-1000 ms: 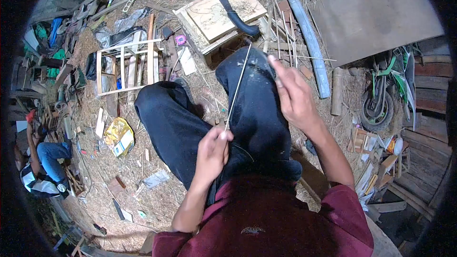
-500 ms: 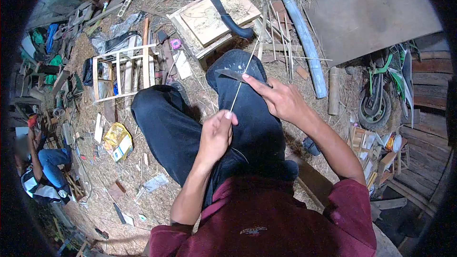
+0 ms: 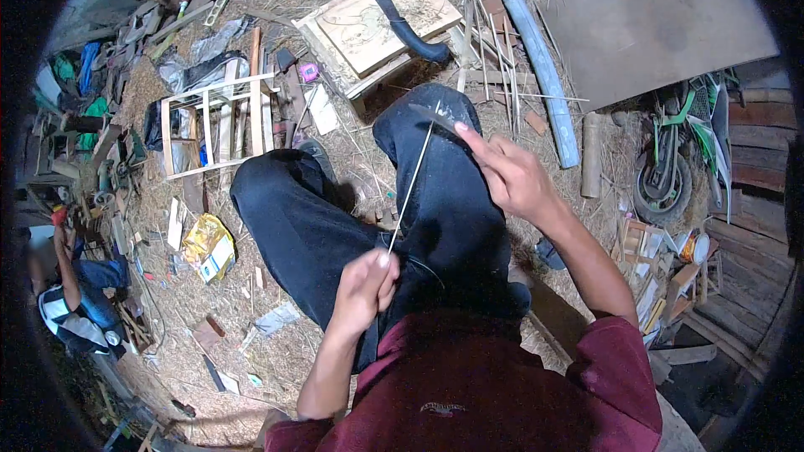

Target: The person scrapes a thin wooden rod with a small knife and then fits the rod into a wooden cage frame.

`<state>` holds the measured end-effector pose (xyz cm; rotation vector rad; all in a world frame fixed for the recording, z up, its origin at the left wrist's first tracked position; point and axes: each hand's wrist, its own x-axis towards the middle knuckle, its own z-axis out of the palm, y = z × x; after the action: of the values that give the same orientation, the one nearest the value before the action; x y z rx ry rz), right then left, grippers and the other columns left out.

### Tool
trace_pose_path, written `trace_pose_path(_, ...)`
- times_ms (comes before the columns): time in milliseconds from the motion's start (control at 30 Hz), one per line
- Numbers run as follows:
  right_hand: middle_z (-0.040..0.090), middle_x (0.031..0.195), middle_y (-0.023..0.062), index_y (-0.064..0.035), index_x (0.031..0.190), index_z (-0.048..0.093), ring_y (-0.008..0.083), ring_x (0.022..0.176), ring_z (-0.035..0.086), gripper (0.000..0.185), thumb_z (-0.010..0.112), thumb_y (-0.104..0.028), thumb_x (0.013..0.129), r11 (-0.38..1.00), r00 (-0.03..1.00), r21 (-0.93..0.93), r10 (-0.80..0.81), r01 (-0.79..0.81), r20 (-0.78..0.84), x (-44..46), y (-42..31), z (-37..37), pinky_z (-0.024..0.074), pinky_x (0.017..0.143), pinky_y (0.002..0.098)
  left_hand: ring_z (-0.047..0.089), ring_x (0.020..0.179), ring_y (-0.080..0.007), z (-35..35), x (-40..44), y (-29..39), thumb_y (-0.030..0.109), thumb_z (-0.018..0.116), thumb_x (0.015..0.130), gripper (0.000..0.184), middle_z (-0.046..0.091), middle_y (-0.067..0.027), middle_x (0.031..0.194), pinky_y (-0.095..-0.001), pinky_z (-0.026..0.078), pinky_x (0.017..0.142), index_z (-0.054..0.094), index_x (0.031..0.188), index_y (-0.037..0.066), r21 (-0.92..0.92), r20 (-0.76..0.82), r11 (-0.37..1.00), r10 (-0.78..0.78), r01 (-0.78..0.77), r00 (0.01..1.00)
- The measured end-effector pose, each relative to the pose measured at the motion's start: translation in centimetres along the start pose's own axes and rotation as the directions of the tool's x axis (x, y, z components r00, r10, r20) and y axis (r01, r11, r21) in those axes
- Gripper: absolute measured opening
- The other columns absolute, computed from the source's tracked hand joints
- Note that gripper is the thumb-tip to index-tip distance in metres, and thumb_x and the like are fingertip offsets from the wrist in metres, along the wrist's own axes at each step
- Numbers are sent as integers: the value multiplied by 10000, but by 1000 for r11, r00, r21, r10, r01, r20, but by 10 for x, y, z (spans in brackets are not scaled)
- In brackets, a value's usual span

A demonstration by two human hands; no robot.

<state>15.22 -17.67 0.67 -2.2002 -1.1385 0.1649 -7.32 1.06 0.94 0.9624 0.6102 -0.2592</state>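
Pinched in my left hand point(image 3: 366, 287) is the lower end of a thin pale stick point(image 3: 412, 180), which slants up across my right thigh. My right hand point(image 3: 512, 174) is closed on a knife, its handle mostly hidden in the fingers and the index finger stretched along it. The dark knife blade point(image 3: 440, 120) lies over the stick near its upper end, above my right knee. A dark cloth point(image 3: 455, 142) or trouser leg is under both.
A wooden block point(image 3: 381, 25) with a curved dark tool point(image 3: 400, 23) stands ahead. A slatted wooden frame point(image 3: 207, 121) is left of it. Thin sticks, a grey pole point(image 3: 544, 75) and a large board point(image 3: 662, 29) lie right. Another person point(image 3: 79, 297) sits far left.
My left hand has drawn down and left with the stick, whose upper end is now near the blade. My right hand has shifted slightly to the right with the knife.
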Motion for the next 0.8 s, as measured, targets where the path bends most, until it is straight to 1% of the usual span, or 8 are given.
trace_pose_path(33, 459, 680, 128, -274, 1389, 534, 295, 573, 527, 602, 561, -7, 850, 999, 1000, 24, -21, 21, -12, -2, -1, 1, 464, 545, 404, 251, 420, -42, 6, 14, 5, 294, 441, 1043, 316, 318, 70, 550, -238, 190, 402, 518, 850, 56, -18, 28, 999, 31, -31, 999)
trace_pose_path(167, 467, 668, 93, -288, 1379, 543, 271, 535, 521, 600, 573, -36, 835, 973, 980, -192, -97, 130, 174, 6, -15, -11, 462, 489, 379, 257, 400, -41, 36, 66, 35, 273, 447, 1036, 273, 334, 72, 562, -225, 184, 371, 526, 862, 78, -158, 48, 987, 34, -26, 998)
trace_pose_path(267, 491, 705, 107, -357, 1415, 479, 306, 537, 554, 619, 577, -114, 854, 981, 984, -168, -70, 98, 165, 8, -2, -1, 495, 475, 405, 265, 392, -45, 40, 82, 43, 264, 448, 1030, 251, 326, 79, 559, -219, 202, 363, 516, 857, 95, -191, 58, 982, 20, -8, 998)
trace_pose_path(400, 473, 699, 110, -358, 1417, 477, 311, 531, 547, 624, 564, -95, 857, 983, 992, -152, -84, 98, 95, 6, 5, 9, 487, 470, 409, 247, 386, -36, 23, 76, 37, 231, 438, 1029, 217, 301, 84, 552, -213, 187, 360, 498, 869, 97, -286, 145, 956, -22, 63, 989)
trace_pose_path(500, 496, 719, 128, -289, 1394, 525, 302, 565, 555, 627, 565, -26, 826, 977, 990, -197, -59, 84, 131, 7, 0, 5, 484, 512, 402, 211, 396, -28, 18, 61, 30, 236, 436, 1035, 231, 279, 84, 557, -219, 165, 368, 498, 866, 92, -334, 143, 937, -53, 99, 988)
trace_pose_path(600, 500, 732, 120, -307, 1395, 520, 301, 562, 557, 636, 564, -27, 826, 968, 990, -238, -43, 75, 138, 4, -4, 4, 489, 496, 397, 191, 396, -27, 14, 50, 26, 247, 435, 1040, 240, 259, 86, 555, -220, 157, 367, 490, 864, 93, -366, 146, 922, -78, 127, 986)
trace_pose_path(700, 485, 730, 108, -419, 1423, 441, 315, 513, 553, 668, 556, -87, 855, 960, 991, -264, -56, 87, 120, -1, 1, 11, 492, 441, 416, 179, 381, -27, 11, 43, 22, 251, 429, 1041, 240, 235, 90, 547, -215, 144, 349, 466, 859, 99, -404, 176, 902, -87, 152, 981)
trace_pose_path(800, 487, 732, 108, -443, 1424, 427, 321, 507, 556, 691, 549, -77, 850, 955, 991, -293, -11, 50, 132, -1, -2, 11, 489, 433, 428, 179, 380, -27, 11, 33, 20, 255, 434, 1039, 242, 231, 90, 546, -211, 147, 344, 463, 856, 100, -396, 143, 902, -127, 174, 982)
